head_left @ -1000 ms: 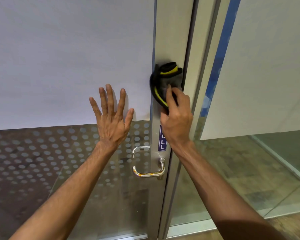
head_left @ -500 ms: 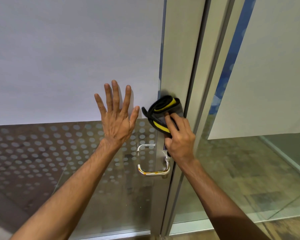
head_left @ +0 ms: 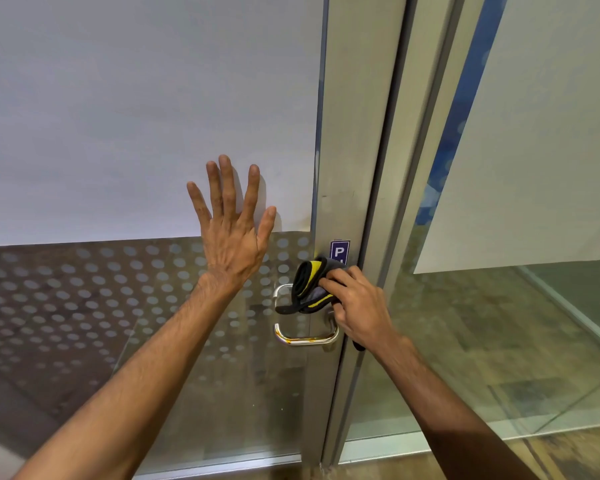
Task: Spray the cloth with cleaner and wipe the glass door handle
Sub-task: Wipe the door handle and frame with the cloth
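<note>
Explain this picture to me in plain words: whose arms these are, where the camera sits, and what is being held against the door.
There is no machine here. A person wears a wide-angle camera on the head, so you look forward and down along their own two bare arms.

The left hand is open, fingers spread, flat against the glass door, whose upper part is frosted white and lower part dotted.

The right hand grips a folded cloth, dark grey with black and yellow edging, and holds it at the top of the metal door handle, a shiny loop fixed to the door frame. Just above the cloth, a small purple sticker shows the letter P.

No spray bottle is in sight.
</note>
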The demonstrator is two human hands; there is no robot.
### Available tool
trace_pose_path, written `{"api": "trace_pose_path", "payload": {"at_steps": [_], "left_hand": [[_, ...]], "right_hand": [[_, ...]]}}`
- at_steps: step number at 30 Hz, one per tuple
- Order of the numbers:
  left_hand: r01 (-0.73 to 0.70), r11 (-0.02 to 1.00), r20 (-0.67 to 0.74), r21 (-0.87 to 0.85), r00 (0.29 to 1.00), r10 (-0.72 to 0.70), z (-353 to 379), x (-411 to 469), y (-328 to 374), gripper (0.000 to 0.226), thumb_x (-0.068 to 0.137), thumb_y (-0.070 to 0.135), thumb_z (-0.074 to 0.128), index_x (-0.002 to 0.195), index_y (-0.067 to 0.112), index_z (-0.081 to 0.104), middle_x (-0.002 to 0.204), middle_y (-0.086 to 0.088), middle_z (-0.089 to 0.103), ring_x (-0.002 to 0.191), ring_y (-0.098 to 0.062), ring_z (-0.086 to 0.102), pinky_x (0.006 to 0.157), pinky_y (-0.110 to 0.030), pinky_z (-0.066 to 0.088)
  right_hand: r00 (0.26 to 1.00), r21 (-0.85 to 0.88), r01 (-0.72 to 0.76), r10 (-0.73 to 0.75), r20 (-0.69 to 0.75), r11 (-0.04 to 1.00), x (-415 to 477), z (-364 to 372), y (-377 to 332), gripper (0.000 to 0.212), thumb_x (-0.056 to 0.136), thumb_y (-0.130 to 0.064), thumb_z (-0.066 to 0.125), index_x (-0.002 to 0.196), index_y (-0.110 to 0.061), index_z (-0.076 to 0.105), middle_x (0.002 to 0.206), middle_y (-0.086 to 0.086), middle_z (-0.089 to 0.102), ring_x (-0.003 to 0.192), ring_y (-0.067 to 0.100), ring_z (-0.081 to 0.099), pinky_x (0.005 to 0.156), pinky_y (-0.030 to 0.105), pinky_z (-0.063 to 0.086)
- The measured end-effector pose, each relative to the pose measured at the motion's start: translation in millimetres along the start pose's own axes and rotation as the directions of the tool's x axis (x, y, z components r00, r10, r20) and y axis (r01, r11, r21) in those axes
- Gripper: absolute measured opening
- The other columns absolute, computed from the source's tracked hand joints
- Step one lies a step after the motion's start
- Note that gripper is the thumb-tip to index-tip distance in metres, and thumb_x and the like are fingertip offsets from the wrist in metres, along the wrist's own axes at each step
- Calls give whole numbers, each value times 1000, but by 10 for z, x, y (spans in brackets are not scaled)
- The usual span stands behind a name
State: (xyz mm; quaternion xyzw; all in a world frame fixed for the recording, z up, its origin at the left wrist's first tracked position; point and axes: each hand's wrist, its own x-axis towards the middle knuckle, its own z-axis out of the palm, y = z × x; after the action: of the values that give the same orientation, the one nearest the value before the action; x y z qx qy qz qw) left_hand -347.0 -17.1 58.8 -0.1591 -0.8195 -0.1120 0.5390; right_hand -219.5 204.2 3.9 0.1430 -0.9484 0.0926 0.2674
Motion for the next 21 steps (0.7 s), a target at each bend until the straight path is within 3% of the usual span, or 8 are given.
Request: {"api": "trace_pose_path", "payload": {"at_steps": [3,5,9,12,14,16,19,21], "left_hand": [[11,1000,7,-13,1000,-11,-13,6,7,74,108,55,32,162,31,-12,165,3,-40,156,-20,-30,124,-53,-20],[16,1000,11,-20,1000,-16,-17,7,14,73,108,55,31,162,31,-12,165,3,-40,156,-19,-30,124,-53,-21],[16,999,10,-28,1000,-15,-26,-2,19,72,108,55,31,163,29,-9,166,3,-39,156,-20,-28,125,-54,-19],[21,1000,19,-23,1000,-21,-41,-1,17,73,108,55,31,163,29,-10,165,2,-40,156,-20,-29,125,-54,-20],[18,999,20,-26,1000,-17,-46,2,15,73,108,55,31,163,29,-10,165,2,-40,156,-20,-29,125,-53,-20],[12,1000,18,-26,1000,-12,-44,6,15,73,108,55,30,163,29,-10,165,2,-40,156,-20,-29,125,-54,-19],[13,1000,19,-22,1000,-12,-39,14,14,72,108,56,29,163,29,-8,166,2,-39,156,-20,-28,125,-53,-21],[15,1000,24,-12,1000,-14,-32,17,11,72,108,56,29,163,29,-7,166,1,-39,156,-21,-28,125,-53,-21]], "right_hand": [[992,5,1,-2,128,1000,-19,-12,27,45,75,-2,63,113,-23,73,113,-7,68,103,22,57,59,40,59],[983,32,2,-7,182,999,-75,-28,40,46,80,-3,60,118,-25,71,118,-8,68,105,20,54,67,41,59],[993,249,-56,29,112,967,-294,-123,34,50,75,2,57,117,-21,71,113,-6,70,103,16,56,82,34,54],[971,614,-211,233,46,761,-459,-279,21,54,76,14,56,113,-22,73,110,-6,71,108,7,62,95,19,47],[937,794,-260,344,68,550,-522,-399,-16,53,84,21,57,110,-23,71,107,-7,74,108,7,67,94,19,50],[902,893,-213,430,23,398,-540,-521,-49,49,88,21,57,109,-21,69,104,-8,75,105,7,69,90,22,53],[819,930,-112,563,-113,349,-427,-714,-70,33,92,13,61,108,-16,65,101,-8,73,104,14,66,93,38,51],[756,900,-41,603,-255,433,-285,-835,-118,30,94,7,63,113,-15,62,103,-14,71,104,9,66,92,34,52]]}}
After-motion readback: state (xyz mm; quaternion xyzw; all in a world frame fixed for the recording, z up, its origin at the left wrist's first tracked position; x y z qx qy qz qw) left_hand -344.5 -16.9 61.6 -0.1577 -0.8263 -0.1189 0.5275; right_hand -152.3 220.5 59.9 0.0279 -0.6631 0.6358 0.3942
